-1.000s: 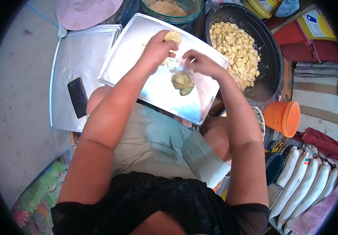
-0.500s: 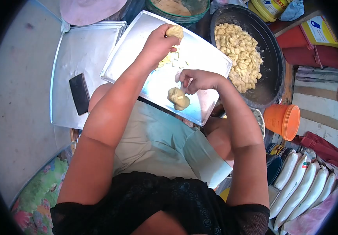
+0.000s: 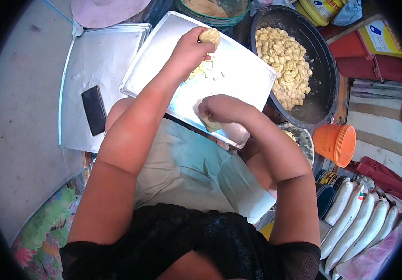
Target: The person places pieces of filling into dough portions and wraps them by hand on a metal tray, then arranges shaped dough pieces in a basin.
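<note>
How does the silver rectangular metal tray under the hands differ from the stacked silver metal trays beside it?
The tray under the hands is a single one; the stacked trays show several rims, one above another.
The tray under the hands bears small yellow pieces and a pale dough lump; the stacked trays bear a black phone.
Both are silver metal with raised rims.

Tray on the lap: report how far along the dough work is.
Looks done: the dough in the black tub is in many small lumps, and small pale bits lie on the tray. In hand: the left hand holds a yellowish piece; the right hand is at a dough lump, mostly hidden. Left: probably the tub's big heap, though whether it is waiting or finished can't be told.
</note>
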Motion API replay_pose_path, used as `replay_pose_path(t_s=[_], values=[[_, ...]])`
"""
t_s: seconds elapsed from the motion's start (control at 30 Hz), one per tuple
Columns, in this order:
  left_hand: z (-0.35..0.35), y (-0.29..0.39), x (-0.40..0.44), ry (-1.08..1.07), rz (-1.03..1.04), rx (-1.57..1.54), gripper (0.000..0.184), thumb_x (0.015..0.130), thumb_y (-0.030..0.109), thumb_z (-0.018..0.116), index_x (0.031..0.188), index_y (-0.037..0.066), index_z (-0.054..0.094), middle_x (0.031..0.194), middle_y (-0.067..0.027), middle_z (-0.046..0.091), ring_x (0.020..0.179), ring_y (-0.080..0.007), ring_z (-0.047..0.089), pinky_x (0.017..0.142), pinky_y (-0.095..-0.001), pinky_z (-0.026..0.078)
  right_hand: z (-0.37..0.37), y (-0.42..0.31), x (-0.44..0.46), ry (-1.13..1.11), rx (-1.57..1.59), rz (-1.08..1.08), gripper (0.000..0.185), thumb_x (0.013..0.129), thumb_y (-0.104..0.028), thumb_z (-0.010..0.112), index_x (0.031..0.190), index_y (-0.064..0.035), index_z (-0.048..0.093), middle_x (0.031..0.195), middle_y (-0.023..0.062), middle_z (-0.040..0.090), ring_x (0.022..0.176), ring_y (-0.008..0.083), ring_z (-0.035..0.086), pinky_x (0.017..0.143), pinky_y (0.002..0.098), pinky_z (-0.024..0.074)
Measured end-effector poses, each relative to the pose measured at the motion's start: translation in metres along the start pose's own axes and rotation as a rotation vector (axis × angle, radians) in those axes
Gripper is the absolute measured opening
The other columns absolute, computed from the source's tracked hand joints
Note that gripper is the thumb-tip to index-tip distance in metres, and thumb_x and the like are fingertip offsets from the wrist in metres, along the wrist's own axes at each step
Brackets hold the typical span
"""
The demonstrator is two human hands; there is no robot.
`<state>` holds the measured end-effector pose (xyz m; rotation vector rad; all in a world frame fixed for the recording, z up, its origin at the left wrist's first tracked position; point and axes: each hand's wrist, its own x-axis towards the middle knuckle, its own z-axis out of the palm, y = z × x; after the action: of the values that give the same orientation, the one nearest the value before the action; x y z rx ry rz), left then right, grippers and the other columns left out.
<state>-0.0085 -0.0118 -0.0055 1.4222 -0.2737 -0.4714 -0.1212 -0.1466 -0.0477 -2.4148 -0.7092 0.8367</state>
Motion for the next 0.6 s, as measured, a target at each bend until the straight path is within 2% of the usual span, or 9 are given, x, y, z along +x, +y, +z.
replay_pose_path(t_s=[0.03,0.07,0.1,0.17,0.23,0.3,0.4,0.5,0.6], values=[[0.001,0.0,-0.001,0.006,-0.004,-0.028,0.039,0.078,0.009,0.062,0.114,0.0,0.053,0.099,-0.0084,0.06,0.087,-0.0137,0.059,0.074,-0.0266,0.049,-0.007,0.005,0.001,-0.023,0.053,-0.007,0.017,0.07,-0.008,0.063,0.088,-0.0074,0.064,0.08,0.0103,0.065,0.075,0.0309,0.061,0.07,0.0371,0.0478],[0.001,0.0,-0.003,0.013,-0.007,-0.055,0.039,0.078,0.01,0.063,0.114,0.0,0.052,0.1,-0.0085,0.06,0.087,-0.0139,0.059,0.075,-0.0268,0.048,-0.016,0.01,-0.004,0.0,0.182,-0.011,0.015,0.068,-0.005,0.064,0.083,-0.0056,0.065,0.076,0.0094,0.065,0.074,0.0257,0.062,0.068,0.0354,0.0479],[0.001,0.001,-0.004,0.021,-0.01,-0.08,0.04,0.078,0.01,0.063,0.115,0.0,0.052,0.1,-0.0086,0.06,0.087,-0.0141,0.059,0.076,-0.0269,0.048,-0.022,0.017,-0.007,0.005,0.357,0.014,0.016,0.07,-0.003,0.066,0.086,-0.0054,0.066,0.075,0.0062,0.064,0.07,0.0182,0.062,0.066,0.0327,0.048],[-0.001,0.0,-0.002,-0.02,-0.048,-0.126,0.038,0.08,0.009,0.061,0.115,0.0,0.051,0.102,-0.0078,0.059,0.089,-0.0141,0.059,0.077,-0.0275,0.049,-0.043,0.026,-0.015,0.239,0.534,0.065,0.015,0.076,-0.003,0.066,0.091,-0.0047,0.066,0.076,0.0031,0.064,0.069,0.0117,0.06,0.064,0.0279,0.0482],[0.001,0.001,-0.001,-0.077,-0.074,-0.17,0.035,0.082,0.008,0.059,0.115,0.0,0.051,0.104,-0.007,0.059,0.092,-0.0142,0.059,0.078,-0.0283,0.049,-0.072,0.026,-0.028,0.639,0.805,0.062,0.015,0.082,-0.006,0.067,0.097,-0.0033,0.063,0.077,0.001,0.063,0.068,0.0081,0.057,0.062,0.0234,0.0477],[0.006,0.004,-0.004,-0.151,-0.088,-0.206,0.032,0.084,0.007,0.056,0.115,0.0,0.052,0.105,-0.0062,0.059,0.094,-0.0144,0.058,0.079,-0.0293,0.05,-0.089,0.021,-0.033,1.097,0.867,-0.103,0.022,0.081,-0.005,0.07,0.102,-0.0027,0.061,0.079,0.001,0.064,0.067,0.006,0.056,0.061,0.0209,0.0466],[0.013,0.006,-0.01,-0.263,-0.088,-0.322,0.037,0.087,0.005,0.049,0.123,0.001,0.051,0.111,-0.0068,0.059,0.101,-0.0155,0.057,0.085,-0.0319,0.05,-0.096,0.008,-0.035,1.267,0.83,-0.191,0.018,0.08,-0.006,0.072,0.096,-0.004,0.063,0.08,-0.0001,0.064,0.066,0.0058,0.055,0.061,0.021,0.0467],[0.017,0.003,-0.012,-0.352,-0.076,-0.382,0.038,0.09,0.007,0.049,0.127,0.0,0.048,0.114,-0.0085,0.058,0.104,-0.0163,0.057,0.09,-0.0328,0.048,-0.084,0.014,-0.028,1.193,0.628,-0.076,0.014,0.08,-0.006,0.072,0.092,-0.0043,0.066,0.08,-0.0001,0.064,0.066,0.0064,0.055,0.062,0.0203,0.0466],[0.02,0.002,-0.015,-0.377,-0.029,-0.429,0.039,0.093,0.012,0.05,0.13,-0.002,0.045,0.115,-0.0102,0.057,0.105,-0.0173,0.056,0.093,-0.0331,0.047,-0.083,0.019,-0.02,1.174,0.557,-0.171,0.019,0.08,-0.01,0.073,0.096,-0.0035,0.067,0.087,0.0026,0.063,0.07,0.008,0.055,0.065,0.0211,0.047]])
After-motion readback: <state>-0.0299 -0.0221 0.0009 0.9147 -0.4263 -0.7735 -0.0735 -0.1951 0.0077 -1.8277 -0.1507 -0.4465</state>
